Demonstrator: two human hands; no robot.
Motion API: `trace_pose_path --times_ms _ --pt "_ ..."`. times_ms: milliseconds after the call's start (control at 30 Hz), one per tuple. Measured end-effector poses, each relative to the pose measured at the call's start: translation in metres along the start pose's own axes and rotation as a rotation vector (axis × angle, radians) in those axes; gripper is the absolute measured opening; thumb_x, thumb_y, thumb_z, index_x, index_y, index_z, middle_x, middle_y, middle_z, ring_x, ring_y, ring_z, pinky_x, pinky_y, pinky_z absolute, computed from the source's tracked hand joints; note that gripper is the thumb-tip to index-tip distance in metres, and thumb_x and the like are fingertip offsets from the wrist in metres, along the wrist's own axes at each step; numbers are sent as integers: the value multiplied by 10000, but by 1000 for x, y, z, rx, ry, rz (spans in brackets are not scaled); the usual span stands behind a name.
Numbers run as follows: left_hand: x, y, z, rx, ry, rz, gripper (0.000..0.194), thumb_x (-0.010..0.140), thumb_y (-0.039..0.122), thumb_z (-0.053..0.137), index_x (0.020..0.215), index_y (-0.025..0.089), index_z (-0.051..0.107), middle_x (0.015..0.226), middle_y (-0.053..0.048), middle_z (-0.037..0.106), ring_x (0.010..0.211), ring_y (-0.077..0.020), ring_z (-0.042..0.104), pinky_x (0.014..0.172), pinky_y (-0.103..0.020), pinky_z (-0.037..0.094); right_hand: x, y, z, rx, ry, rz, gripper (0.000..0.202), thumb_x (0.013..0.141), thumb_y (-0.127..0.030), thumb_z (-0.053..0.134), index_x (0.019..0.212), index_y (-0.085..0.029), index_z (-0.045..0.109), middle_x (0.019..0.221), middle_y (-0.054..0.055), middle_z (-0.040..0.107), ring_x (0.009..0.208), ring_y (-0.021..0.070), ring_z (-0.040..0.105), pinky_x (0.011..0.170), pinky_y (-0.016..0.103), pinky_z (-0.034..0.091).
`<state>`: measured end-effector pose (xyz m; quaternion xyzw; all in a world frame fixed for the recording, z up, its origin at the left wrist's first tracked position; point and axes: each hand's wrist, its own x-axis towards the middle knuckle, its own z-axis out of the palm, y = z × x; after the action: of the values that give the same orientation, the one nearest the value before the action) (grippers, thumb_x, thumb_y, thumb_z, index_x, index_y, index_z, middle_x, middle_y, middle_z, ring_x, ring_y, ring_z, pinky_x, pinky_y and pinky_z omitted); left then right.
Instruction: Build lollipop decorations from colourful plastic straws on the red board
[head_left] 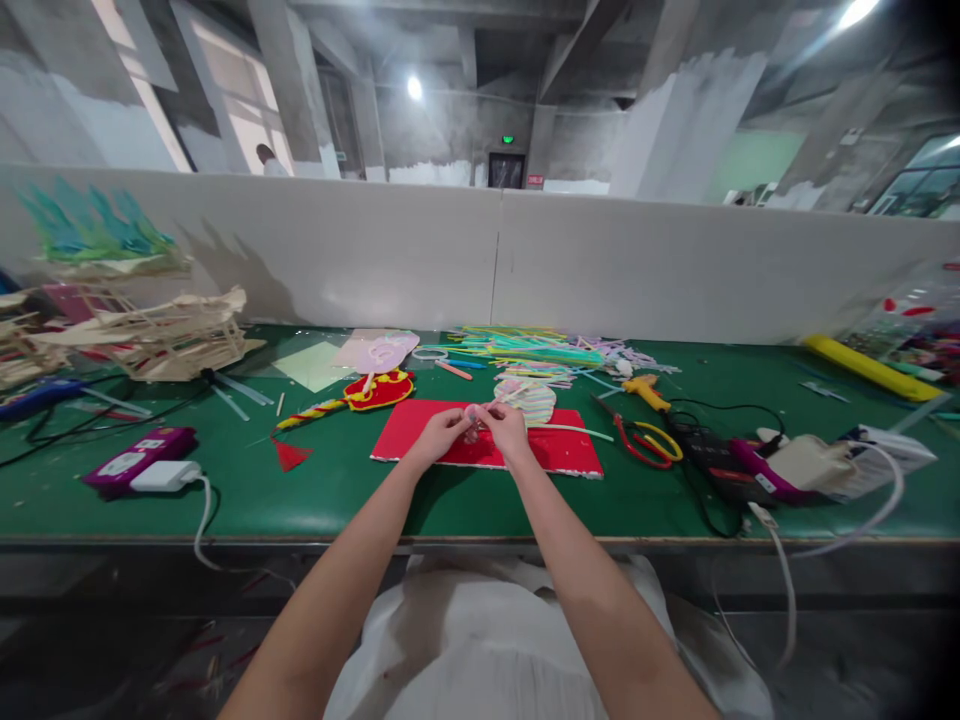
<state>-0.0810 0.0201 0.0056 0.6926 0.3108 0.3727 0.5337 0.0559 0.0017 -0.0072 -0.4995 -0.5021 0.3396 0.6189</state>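
On remote feed I see L hand (pixel 442 434) & R hand (pixel 510 432) pinched tog on a small pinkish piece (pixel 472 411), ctr, over red board (pixel 397 432); being tiny, it could slip if either pinch slackens, & R hand straying right might knock pale green strip (pixel 574 431).

Green tabletop (pixel 337 505) with a red board (pixel 566 458) at its middle. Left of the board lie a red-and-yellow ornament (pixel 381 390) with a red tassel (pixel 291 455) and, farther off, a purple box (pixel 112 472). Behind the board, a heap of thin pastel strips (pixel 525 349). Right of it, red-and-yellow-handled scissors (pixel 622 434); farther right, a long yellow bar (pixel 874 369).
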Motion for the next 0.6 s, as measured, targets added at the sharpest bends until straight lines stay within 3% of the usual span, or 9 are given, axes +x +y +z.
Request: trace_pose_path --times_ms 167,300,500,600 --pt "1 1 -1 42 93 -12 328 674 450 518 730 131 571 671 -29 618 640 -138 563 643 -253 432 5 3 -11 -57 -70 -1 272 616 -430 574 618 -157 582 619 21 626 609 153 567 596 262 433" --pt "1 0 -4 86 49 -10 318 673 433 531 758 131 584 695 -33 623 662 -139 561 661 -247 425 5 0 -14 12 -113 19 264 609 -412 589 636 -150 597 633 27 629 609 150 568 593 258 434" --pt "-1 0 -3 151 48 43 315 687 426 520 781 133 584 741 -30 627 691 -131 549 686 -242 418 1 -6 -9 187 -168 170 262 560 -390 639 637 -141 616 602 18 615 566 132 554 595 264 442" --pt "0 0 -4 176 82 27 313 688 431 511 772 138 582 718 -24 620 675 -134 550 677 -250 423 3 -4 -12 162 -170 208 278 557 -401 642 644 -138 628 601 25 617 557 135 553 570 263 441"
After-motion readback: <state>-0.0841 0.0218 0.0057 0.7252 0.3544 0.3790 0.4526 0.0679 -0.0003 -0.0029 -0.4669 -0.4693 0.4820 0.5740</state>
